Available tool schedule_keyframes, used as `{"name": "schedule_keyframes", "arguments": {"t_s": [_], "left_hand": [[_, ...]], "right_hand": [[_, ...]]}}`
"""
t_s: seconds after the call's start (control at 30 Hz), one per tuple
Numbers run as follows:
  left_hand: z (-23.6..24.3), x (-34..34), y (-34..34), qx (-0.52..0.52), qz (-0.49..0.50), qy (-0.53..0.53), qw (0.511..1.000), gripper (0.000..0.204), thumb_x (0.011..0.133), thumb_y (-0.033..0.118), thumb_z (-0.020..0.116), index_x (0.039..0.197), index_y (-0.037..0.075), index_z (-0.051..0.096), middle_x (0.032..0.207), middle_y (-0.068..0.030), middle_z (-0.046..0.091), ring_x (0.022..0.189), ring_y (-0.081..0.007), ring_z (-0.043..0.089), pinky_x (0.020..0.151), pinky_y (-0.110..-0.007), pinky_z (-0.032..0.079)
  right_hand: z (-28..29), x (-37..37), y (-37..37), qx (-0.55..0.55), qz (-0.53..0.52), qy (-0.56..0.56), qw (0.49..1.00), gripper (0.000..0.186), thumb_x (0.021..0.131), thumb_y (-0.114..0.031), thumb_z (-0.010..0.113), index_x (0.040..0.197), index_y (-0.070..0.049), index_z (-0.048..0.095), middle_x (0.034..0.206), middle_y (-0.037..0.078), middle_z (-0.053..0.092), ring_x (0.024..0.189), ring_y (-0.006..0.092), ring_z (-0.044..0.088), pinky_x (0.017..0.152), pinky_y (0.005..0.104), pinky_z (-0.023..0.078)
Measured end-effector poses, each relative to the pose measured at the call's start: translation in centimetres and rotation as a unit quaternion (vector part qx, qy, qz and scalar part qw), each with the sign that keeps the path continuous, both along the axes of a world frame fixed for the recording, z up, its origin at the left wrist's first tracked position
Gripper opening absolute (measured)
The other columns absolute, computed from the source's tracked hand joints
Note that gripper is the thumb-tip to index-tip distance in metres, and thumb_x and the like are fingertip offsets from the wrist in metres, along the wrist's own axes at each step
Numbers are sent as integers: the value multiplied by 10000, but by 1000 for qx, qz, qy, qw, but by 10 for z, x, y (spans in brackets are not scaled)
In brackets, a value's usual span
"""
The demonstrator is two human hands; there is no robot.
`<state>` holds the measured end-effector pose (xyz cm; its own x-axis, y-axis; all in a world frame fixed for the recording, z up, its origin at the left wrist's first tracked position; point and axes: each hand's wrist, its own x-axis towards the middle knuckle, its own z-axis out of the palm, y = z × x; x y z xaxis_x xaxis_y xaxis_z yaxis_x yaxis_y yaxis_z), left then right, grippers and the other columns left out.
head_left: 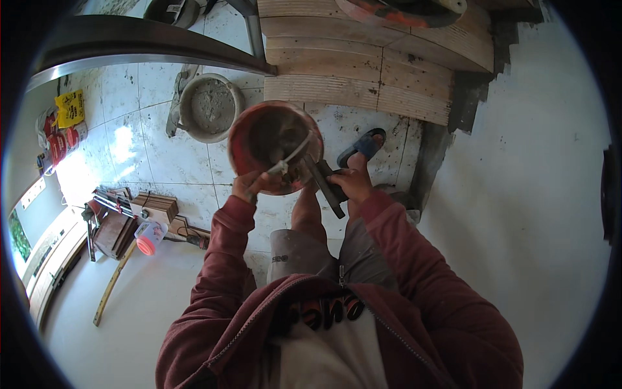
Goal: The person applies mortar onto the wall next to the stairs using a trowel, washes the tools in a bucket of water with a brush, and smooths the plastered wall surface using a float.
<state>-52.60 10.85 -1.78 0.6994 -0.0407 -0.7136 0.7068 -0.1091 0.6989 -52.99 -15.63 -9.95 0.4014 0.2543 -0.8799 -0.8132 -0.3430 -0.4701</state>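
Observation:
My left hand (pixel 256 185) is closed on the lower left rim of a worn orange-red bucket (pixel 238 142), where the pale handle (pixel 295 149) also meets my fingers. The bucket hangs in front of me, stained dark inside, with some unclear material at the bottom. My right hand (pixel 350 183) grips a dark, flat tool with a straight edge (pixel 330 198), tilted against the bucket's right side; its exact kind is unclear. Just beyond, on the speckled tiled floor, sits a grey tub (pixel 210 107) with cement-like material in it. My right foot wears a dark slipper (pixel 368 144).
Wood-look steps (pixel 324 87) rise ahead, with another orange container (pixel 402 16) on top. A metal beam (pixel 162 48) crosses the upper left. Bags (pixel 68 110), stacked planks or tiles (pixel 155 204), a pink-bottomed container (pixel 152 236) and a long stick (pixel 113 285) lie left. A white wall (pixel 518 194) borders the right.

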Motion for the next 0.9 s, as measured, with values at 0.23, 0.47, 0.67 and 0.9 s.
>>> {"name": "schedule_keyframes", "arguments": {"t_s": [0.23, 0.47, 0.67, 0.9], "left_hand": [[-99, -64, 88, 5, 56, 100, 993, 313, 845, 329, 565, 879, 24, 623, 606, 56, 462, 541, -40, 386, 483, -214, 296], [-164, -110, 140, 152, -5, 142, 978, 386, 717, 421, 668, 856, 64, 623, 617, 23, 497, 575, -121, 491, 524, -261, 388], [-197, -113, 120, 213, -152, 113, 959, 386, 706, 412, 673, 879, 70, 624, 636, 4, 519, 594, -159, 513, 552, -288, 412], [-196, -158, 143, 310, -329, 23, 892, 393, 692, 400, 679, 911, 79, 626, 662, -23, 550, 621, -213, 545, 592, -326, 445]], "right_hand": [[-2, -17, 34, 10, 48, -88, 995, 311, 760, -298, 575, 935, -52, 651, 910, 154, 636, 854, 251, 609, 780, 308, 448], [-11, -16, 24, -34, 134, -165, 977, 225, 786, -277, 534, 914, -146, 663, 936, 130, 625, 852, 278, 601, 781, 340, 453], [-7, -15, -3, -133, 328, -411, 840, 150, 759, -211, 528, 800, -255, 666, 914, 9, 644, 986, 208, 549, 992, 419, 221], [11, 3, 24, 126, -300, -12, 945, 196, 780, -165, 508, 897, -52, 619, 831, 69, 614, 789, 163, 577, 729, 289, 426]]}}
